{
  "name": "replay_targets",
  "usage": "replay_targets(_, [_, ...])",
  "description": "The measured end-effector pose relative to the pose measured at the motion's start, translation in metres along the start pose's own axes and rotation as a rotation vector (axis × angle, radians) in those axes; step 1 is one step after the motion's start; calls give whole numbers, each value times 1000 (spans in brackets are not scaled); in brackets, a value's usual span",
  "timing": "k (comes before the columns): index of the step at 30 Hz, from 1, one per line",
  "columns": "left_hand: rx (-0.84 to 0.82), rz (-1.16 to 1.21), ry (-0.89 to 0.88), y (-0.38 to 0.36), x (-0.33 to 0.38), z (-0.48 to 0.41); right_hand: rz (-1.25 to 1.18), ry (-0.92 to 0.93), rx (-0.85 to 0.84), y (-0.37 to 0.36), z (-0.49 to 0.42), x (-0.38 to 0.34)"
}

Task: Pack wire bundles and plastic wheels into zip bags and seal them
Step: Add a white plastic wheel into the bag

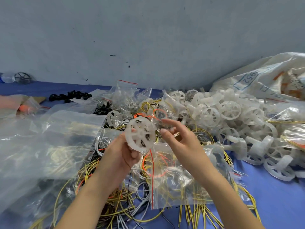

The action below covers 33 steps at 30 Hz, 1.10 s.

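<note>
Head camera: a worker's left hand [122, 152] grips a white plastic wheel [140, 134] above a red-striped zip bag [175, 179] that holds wires. The right hand [178, 139] hovers just beside the wheel, fingers loosely spread and holding nothing. Packing looks far from finished, with a heap of loose wheels [231, 116], tangled wire bundles [102, 192] and a stack of empty bags [49, 138] covering the blue table [272, 195], and this bag appears unsealed.

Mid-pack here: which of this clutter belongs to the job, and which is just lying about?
Job: white wheel held in left hand; wheel pile; wires; zip bag.
Lying about: water bottle; black rings; woven sack.
</note>
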<state>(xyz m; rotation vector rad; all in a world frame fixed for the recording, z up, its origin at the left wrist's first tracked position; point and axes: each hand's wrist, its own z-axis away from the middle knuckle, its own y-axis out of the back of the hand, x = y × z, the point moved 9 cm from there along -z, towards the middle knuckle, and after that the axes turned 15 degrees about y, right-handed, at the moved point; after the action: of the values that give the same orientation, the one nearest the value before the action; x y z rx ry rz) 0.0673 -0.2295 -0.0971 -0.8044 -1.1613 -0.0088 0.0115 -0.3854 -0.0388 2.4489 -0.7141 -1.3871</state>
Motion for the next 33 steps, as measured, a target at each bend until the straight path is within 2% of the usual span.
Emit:
replay_targets(2, [88,64,-13,16,6,-1,215,168,-69,2,-2,-16])
replay_targets(5, [154,171,-5,31,6,0,542,430,-379,-30,6,-37])
replay_targets(7, [153,187,3,32,4,-1,668,494,-526,-48,14,-36])
replay_targets(9, [137,145,10,30,2,-3,730,506,-583,-57,19,-34])
replay_targets(11, [94,70,30,23,0,-4,761,520,-548,-56,22,-35])
replay_targets(13, [32,-45,52,16,-2,-4,740,527,-438,-46,23,-37])
replay_targets(16, [-29,-239,169,11,-12,-3,681,501,-282,-28,20,-42])
replay_targets(20, [-64,-455,274,-1,-29,2,622,469,-187,-18,21,-46])
replay_targets(28, [-61,-634,155,-20,-20,7,547,477,-86,-7,24,-57])
replay_targets(33, [-183,-858,140,-44,-30,12,538,467,-102,-14,28,-58])
